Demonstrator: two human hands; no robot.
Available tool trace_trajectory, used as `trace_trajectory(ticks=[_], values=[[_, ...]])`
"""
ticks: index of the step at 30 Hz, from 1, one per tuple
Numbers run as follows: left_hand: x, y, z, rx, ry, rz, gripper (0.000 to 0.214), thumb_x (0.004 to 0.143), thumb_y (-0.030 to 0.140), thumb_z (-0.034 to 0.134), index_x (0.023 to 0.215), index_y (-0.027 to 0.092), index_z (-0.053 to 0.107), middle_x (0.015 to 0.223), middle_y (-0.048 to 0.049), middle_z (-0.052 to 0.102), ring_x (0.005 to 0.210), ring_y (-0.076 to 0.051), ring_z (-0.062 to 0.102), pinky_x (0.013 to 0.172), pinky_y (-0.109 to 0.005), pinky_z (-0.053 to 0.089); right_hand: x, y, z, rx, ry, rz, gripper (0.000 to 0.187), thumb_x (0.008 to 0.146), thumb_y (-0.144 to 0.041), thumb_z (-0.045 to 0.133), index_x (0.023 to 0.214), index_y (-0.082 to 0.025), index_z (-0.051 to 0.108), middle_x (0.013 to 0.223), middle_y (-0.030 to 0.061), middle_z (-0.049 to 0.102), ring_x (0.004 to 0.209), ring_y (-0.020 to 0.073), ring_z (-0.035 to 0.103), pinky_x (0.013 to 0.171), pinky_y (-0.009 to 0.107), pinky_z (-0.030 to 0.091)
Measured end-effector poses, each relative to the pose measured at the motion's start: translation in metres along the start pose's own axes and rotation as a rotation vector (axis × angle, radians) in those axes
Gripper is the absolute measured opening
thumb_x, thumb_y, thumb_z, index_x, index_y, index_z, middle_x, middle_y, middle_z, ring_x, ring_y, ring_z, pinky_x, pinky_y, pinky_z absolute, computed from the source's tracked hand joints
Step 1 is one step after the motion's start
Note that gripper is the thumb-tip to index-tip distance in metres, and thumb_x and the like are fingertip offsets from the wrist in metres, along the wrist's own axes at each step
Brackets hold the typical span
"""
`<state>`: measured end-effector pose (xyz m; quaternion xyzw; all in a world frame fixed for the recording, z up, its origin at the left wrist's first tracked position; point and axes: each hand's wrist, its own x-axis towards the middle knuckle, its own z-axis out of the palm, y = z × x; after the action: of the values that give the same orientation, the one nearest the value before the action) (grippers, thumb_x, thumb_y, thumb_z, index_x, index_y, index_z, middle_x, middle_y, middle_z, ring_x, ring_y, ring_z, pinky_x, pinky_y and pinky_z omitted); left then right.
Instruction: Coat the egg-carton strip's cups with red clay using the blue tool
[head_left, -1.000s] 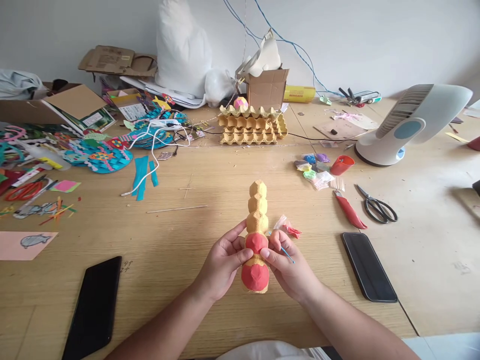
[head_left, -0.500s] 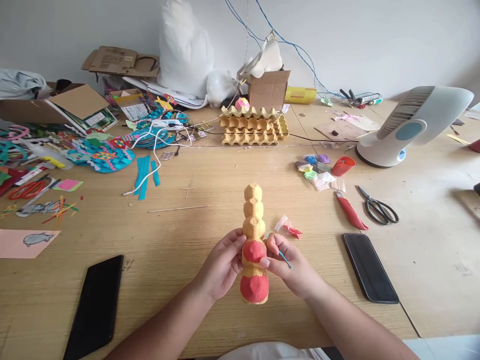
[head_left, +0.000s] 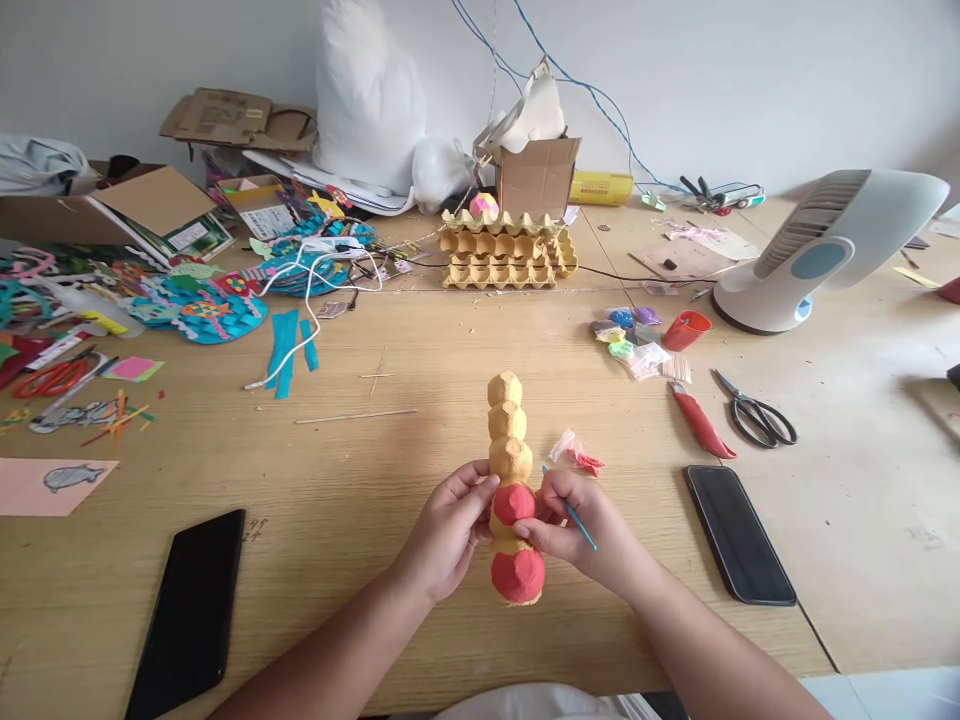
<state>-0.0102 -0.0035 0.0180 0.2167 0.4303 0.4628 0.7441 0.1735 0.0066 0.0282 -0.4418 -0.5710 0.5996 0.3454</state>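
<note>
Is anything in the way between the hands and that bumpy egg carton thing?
No, nothing is in the way. The left hand and right hand both touch the egg-carton strip beside its red cap. The right hand also holds a thin blue stick.

On the wooden table (head_left: pixel 375 470) a black phone (head_left: pixel 187 610) is laid at the left and a second phone (head_left: pixel 739 533) at the right. Near the second phone, black scissors (head_left: pixel 754 412) and a red-handled knife (head_left: pixel 699 420) are seen. A white fan (head_left: pixel 825 245) is placed at the far right, and a red cup (head_left: pixel 684 330) just beside small coloured bags (head_left: pixel 630 345). A stack of egg trays (head_left: pixel 502 258) is set before a cardboard box (head_left: pixel 536 178).
</note>
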Motion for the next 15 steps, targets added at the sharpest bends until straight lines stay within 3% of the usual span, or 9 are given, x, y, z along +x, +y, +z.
trace_trajectory(ticks=[4,9,15], values=[[-0.001,0.0,-0.001,-0.003,0.008,0.006,0.036,0.08,0.041,0.082,0.106,0.017,0.072,0.085,-0.0037,0.074,0.065,-0.012,0.062,0.061,-0.024,0.048,0.0,0.0,0.0,-0.063,0.019,-0.021,0.057,0.073,-0.04,0.086,0.064,-0.025,0.031,0.058,-0.0041,0.045,0.054,0.0115,0.034,0.05,0.028,0.024],[0.0,0.0,0.0,-0.001,-0.004,0.038,0.034,0.081,0.04,0.082,0.104,0.017,0.072,0.085,-0.004,0.074,0.069,-0.013,0.064,0.063,-0.023,0.049,-0.001,-0.01,-0.003,-0.039,-0.053,-0.069,0.052,0.081,-0.046,0.079,0.067,-0.024,0.033,0.061,-0.0052,0.039,0.057,0.0116,0.031,0.052,0.028,0.025],[-0.001,0.0,-0.001,0.035,-0.015,0.069,0.033,0.083,0.041,0.079,0.105,0.018,0.072,0.082,-0.0027,0.073,0.068,-0.012,0.063,0.062,-0.022,0.049,-0.001,-0.008,-0.005,-0.111,-0.017,-0.068,0.053,0.086,-0.05,0.073,0.065,-0.024,0.032,0.061,-0.0057,0.033,0.058,0.0123,0.028,0.054,0.029,0.024]])
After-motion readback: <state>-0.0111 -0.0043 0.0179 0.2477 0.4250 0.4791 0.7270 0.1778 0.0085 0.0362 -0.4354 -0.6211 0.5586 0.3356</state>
